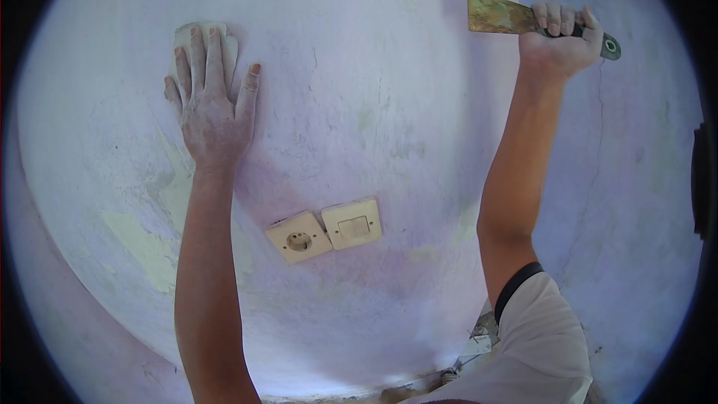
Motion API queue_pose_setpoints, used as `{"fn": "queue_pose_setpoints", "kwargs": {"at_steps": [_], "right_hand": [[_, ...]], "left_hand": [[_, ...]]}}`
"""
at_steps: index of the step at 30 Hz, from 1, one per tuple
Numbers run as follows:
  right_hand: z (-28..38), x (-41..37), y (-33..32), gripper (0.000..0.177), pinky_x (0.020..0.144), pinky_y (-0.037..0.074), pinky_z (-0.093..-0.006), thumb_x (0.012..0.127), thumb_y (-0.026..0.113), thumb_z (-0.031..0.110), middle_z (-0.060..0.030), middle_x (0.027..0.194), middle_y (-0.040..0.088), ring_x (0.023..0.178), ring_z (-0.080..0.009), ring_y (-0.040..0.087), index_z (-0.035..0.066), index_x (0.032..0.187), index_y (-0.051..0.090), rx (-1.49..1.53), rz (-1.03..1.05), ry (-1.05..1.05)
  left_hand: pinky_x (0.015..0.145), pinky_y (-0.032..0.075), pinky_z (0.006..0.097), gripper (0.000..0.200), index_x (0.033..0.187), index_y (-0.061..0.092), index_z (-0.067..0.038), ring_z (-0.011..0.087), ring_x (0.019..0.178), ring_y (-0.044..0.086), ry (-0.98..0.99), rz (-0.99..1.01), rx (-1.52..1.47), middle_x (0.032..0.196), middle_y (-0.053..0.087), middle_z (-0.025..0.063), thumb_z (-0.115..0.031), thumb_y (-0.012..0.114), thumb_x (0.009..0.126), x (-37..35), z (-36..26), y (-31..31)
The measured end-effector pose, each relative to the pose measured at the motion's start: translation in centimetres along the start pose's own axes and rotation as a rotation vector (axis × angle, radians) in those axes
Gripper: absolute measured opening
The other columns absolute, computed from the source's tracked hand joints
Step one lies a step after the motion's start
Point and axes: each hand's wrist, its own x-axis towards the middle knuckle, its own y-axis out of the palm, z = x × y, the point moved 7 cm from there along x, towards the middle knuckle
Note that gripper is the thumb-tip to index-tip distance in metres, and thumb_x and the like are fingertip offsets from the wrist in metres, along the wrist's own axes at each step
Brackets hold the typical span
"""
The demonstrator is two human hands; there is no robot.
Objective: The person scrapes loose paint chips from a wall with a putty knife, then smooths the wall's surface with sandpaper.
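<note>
Left hand: laid flat with the fingers spread, palm side to the wall, pressing on a pale pad (231,51); the left hand (215,121) is not wrapped around it.
Pad: between the fingers and the wall (396,97), at upper left, its edges showing past the fingers; its material is hard to tell.
Right hand: fingers curled firmly around the dark handle of a scraper (499,15); the right hand (561,43) is raised at upper right.
Scraper: held nearly level, its broad stained blade pointing left and the ringed end of its handle sticking out at the right; whether the blade touches the wall, I cannot tell.
Hands between them: well apart, both dusted with whitish powder.
Wall surface: patchy white, lilac and pale green, with scuffs and a short crack between the hands.
Fittings: a socket (299,241) and a light switch (354,226) sit side by side, tilted in view, below and between the hands.
Right side: a bluish wall (647,127) with a long thin crack (600,116); a dark object (701,179) at the far edge.
Sleeve: a pale sleeve (546,329) with a dark cuff on the right arm.
Bottom: some unclear clutter (482,335) beside the sleeve.
</note>
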Motion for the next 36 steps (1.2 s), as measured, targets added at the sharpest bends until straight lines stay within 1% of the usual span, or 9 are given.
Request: {"fn": "queue_pose_setpoints", "kwargs": {"at_steps": [4, 7, 10, 14, 17, 22, 25, 34, 36], "right_hand": [[-4.1, -1.6, 1.1, 0.029, 0.047, 0.027, -0.0296, 0.082, 0.052, 0.015, 0.0036, 0.053, 0.021, 0.046, -0.0126, 0.024, 0.016, 0.063, 0.03, -0.162, -0.057, 0.1], [-2.7, 0.6, -0.2, 0.03, 0.046, 0.026, -0.0289, 0.083, 0.051, 0.015, 0.0038, 0.053, 0.02, 0.046, -0.0123, 0.023, 0.016, 0.063, 0.028, -0.16, 0.014, 0.071], [0.5, 1.2, -0.4, 0.031, 0.046, 0.025, -0.0281, 0.083, 0.051, 0.014, 0.0027, 0.054, 0.019, 0.046, -0.0121, 0.023, 0.016, 0.063, 0.027, -0.035, -0.078, -0.01], [-4.2, 0.5, -1.0, 0.03, 0.046, 0.024, -0.0277, 0.083, 0.052, 0.016, 0.0024, 0.053, 0.021, 0.046, -0.0125, 0.024, 0.017, 0.064, 0.029, -0.086, 0.096, 0.112], [-5.1, -1.4, 1.1, 0.029, 0.046, 0.024, -0.0275, 0.082, 0.052, 0.015, 0.0025, 0.053, 0.022, 0.045, -0.0124, 0.025, 0.017, 0.065, 0.029, -0.129, -0.029, 0.147], [0.8, 0.8, 0.8, 0.025, 0.048, 0.027, -0.0295, 0.083, 0.05, 0.015, 0.0025, 0.054, 0.022, 0.046, -0.0126, 0.024, 0.015, 0.067, 0.031, -0.114, -0.002, -0.064], [-3.9, -0.3, 0.4, 0.024, 0.048, 0.027, -0.0293, 0.084, 0.049, 0.015, 0.0036, 0.054, 0.022, 0.046, -0.012, 0.024, 0.016, 0.068, 0.031, -0.213, -0.082, 0.037], [-0.6, 2.1, -0.5, 0.027, 0.049, 0.026, -0.0293, 0.082, 0.054, 0.014, 0.0021, 0.054, 0.022, 0.047, -0.0129, 0.025, 0.014, 0.066, 0.033, 0.037, 0.126, 0.076], [-3.0, -0.1, 1.4, 0.026, 0.048, 0.026, -0.0286, 0.083, 0.052, 0.015, 0.0031, 0.054, 0.022, 0.046, -0.0121, 0.024, 0.014, 0.066, 0.032, -0.091, 0.03, 0.102]], "left_hand": [[0.116, 0.011, 0.0523, 0.067, 0.149, 0.029, -0.019, 0.0333, 0.143, 0.018, -0.002, -0.004, 0.011, 0.155, 0.025, 0.0056, -0.055, 0.043, 0.094, 0.0, 0.0, 0.1], [0.117, 0.01, 0.0514, 0.067, 0.149, 0.029, -0.019, 0.0316, 0.144, 0.018, -0.009, 0.004, 0.029, 0.155, 0.025, 0.004, -0.056, 0.042, 0.094, 0.0, 0.0, 0.2], [0.117, 0.01, 0.0507, 0.067, 0.149, 0.029, -0.019, 0.0308, 0.144, 0.018, -0.01, -0.002, 0.012, 0.155, 0.026, 0.0037, -0.056, 0.042, 0.094, -0.1, 0.0, 0.3], [0.117, 0.01, 0.0504, 0.067, 0.149, 0.029, -0.019, 0.0306, 0.144, 0.018, -0.011, -0.003, 0.013, 0.155, 0.026, 0.0036, -0.056, 0.041, 0.094, -0.1, -0.1, 0.2], [0.117, 0.01, 0.0501, 0.067, 0.149, 0.029, -0.019, 0.0304, 0.144, 0.018, -0.007, 0.001, 0.016, 0.155, 0.026, 0.0035, -0.056, 0.042, 0.094, -0.1, 0.0, 0.2], [0.117, 0.01, 0.0501, 0.068, 0.149, 0.028, -0.019, 0.0307, 0.144, 0.017, 0.002, -0.002, 0.031, 0.155, 0.025, 0.0041, -0.056, 0.042, 0.094, -0.2, 0.1, 0.3], [0.117, 0.01, 0.0505, 0.068, 0.149, 0.028, -0.019, 0.031, 0.144, 0.017, -0.004, 0.003, 0.018, 0.155, 0.025, 0.004, -0.056, 0.042, 0.094, -0.2, 0.1, 0.2], [0.117, 0.011, 0.0508, 0.068, 0.149, 0.029, -0.019, 0.0318, 0.143, 0.018, -0.008, 0.003, 0.013, 0.155, 0.026, 0.0045, -0.056, 0.043, 0.094, -0.2, 0.1, 0.2], [0.116, 0.011, 0.0509, 0.068, 0.149, 0.029, -0.019, 0.0319, 0.143, 0.018, 0.001, -0.001, 0.001, 0.155, 0.026, 0.0046, -0.055, 0.044, 0.093, -0.2, 0.1, 0.1]]}}
